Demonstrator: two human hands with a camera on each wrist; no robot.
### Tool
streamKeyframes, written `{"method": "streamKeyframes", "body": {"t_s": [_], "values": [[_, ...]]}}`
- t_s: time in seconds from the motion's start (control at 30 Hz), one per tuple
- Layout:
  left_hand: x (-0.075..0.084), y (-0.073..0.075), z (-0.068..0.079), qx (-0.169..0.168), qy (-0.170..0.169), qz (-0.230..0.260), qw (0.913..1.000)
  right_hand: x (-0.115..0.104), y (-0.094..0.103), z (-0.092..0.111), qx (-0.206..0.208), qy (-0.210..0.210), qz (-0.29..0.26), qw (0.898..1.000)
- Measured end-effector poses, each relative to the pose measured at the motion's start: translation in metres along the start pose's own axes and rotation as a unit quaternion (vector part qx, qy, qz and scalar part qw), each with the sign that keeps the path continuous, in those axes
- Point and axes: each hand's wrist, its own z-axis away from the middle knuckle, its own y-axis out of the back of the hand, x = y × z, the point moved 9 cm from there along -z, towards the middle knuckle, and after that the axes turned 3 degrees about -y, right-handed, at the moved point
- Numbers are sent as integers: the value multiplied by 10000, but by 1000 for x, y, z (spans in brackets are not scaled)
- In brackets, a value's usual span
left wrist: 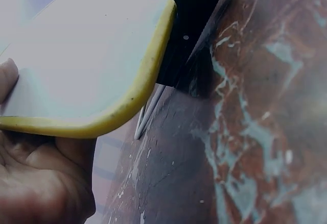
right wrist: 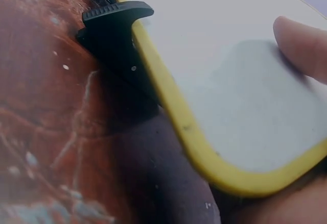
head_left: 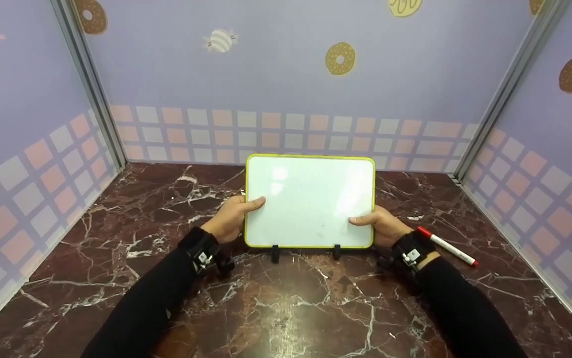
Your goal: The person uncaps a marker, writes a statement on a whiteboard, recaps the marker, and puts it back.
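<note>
A small whiteboard [head_left: 311, 199] with a yellow rim stands tilted back, its lower edge in the two black hooks [head_left: 275, 253] of a stand. My left hand [head_left: 231, 219] grips its left side, thumb on the white face and the other fingers hidden behind. On the right side my right hand [head_left: 385, 224] holds it the same way, thumb lower on the face. In the left wrist view a black stand hook [left wrist: 189, 25] catches the yellow rim [left wrist: 127, 101]. The right wrist view shows the other hook [right wrist: 120, 40] over the rim [right wrist: 179, 112].
A white marker [head_left: 447, 246] with red ends lies on the dark marbled table [head_left: 276, 308], just right of my right wrist. Purple patterned panels [head_left: 286, 64] with grey metal corner posts [head_left: 92, 89] enclose the back and both sides.
</note>
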Motion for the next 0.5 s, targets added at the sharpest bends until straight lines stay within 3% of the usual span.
{"method": "streamKeyframes", "body": {"t_s": [0.5], "values": [[1, -3, 11, -27, -82, -98, 9999, 2, -7, 11, 35, -14, -141, 9999]]}}
